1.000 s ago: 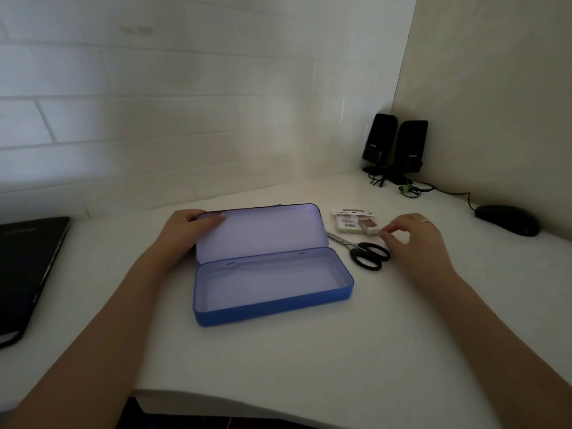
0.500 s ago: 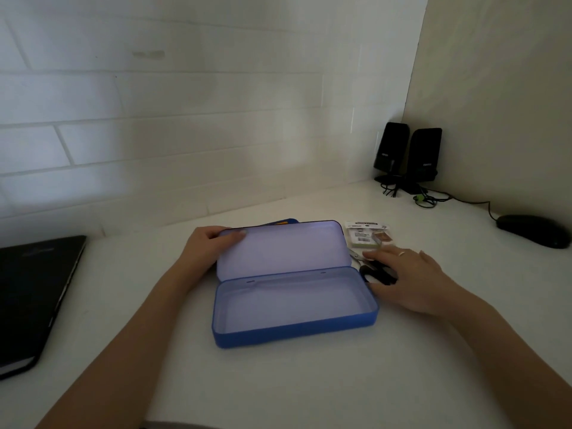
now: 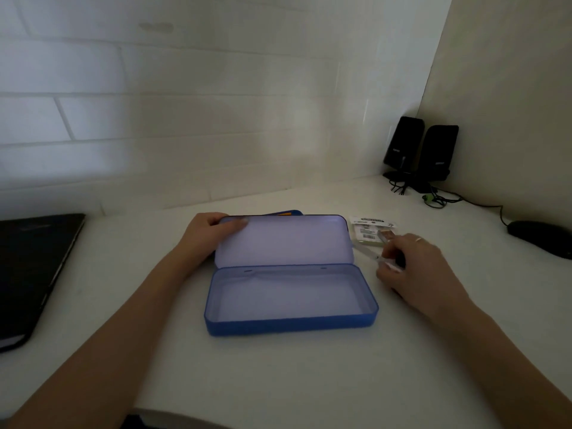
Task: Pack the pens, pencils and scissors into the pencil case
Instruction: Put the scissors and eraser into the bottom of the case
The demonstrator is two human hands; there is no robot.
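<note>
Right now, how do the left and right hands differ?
The left hand grips the top corner of the pencil case lid, propping it open; the right hand is off the case, fingers closing on the scissors beside it. Left touches the case; right doesn't. Both are bare.

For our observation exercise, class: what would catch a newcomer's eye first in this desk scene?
The open blue pencil case sits empty mid-desk, its lid held up by the left hand. Just right of it, the right hand closes on the scissors. Two black speakers stand in the far right corner.
</note>
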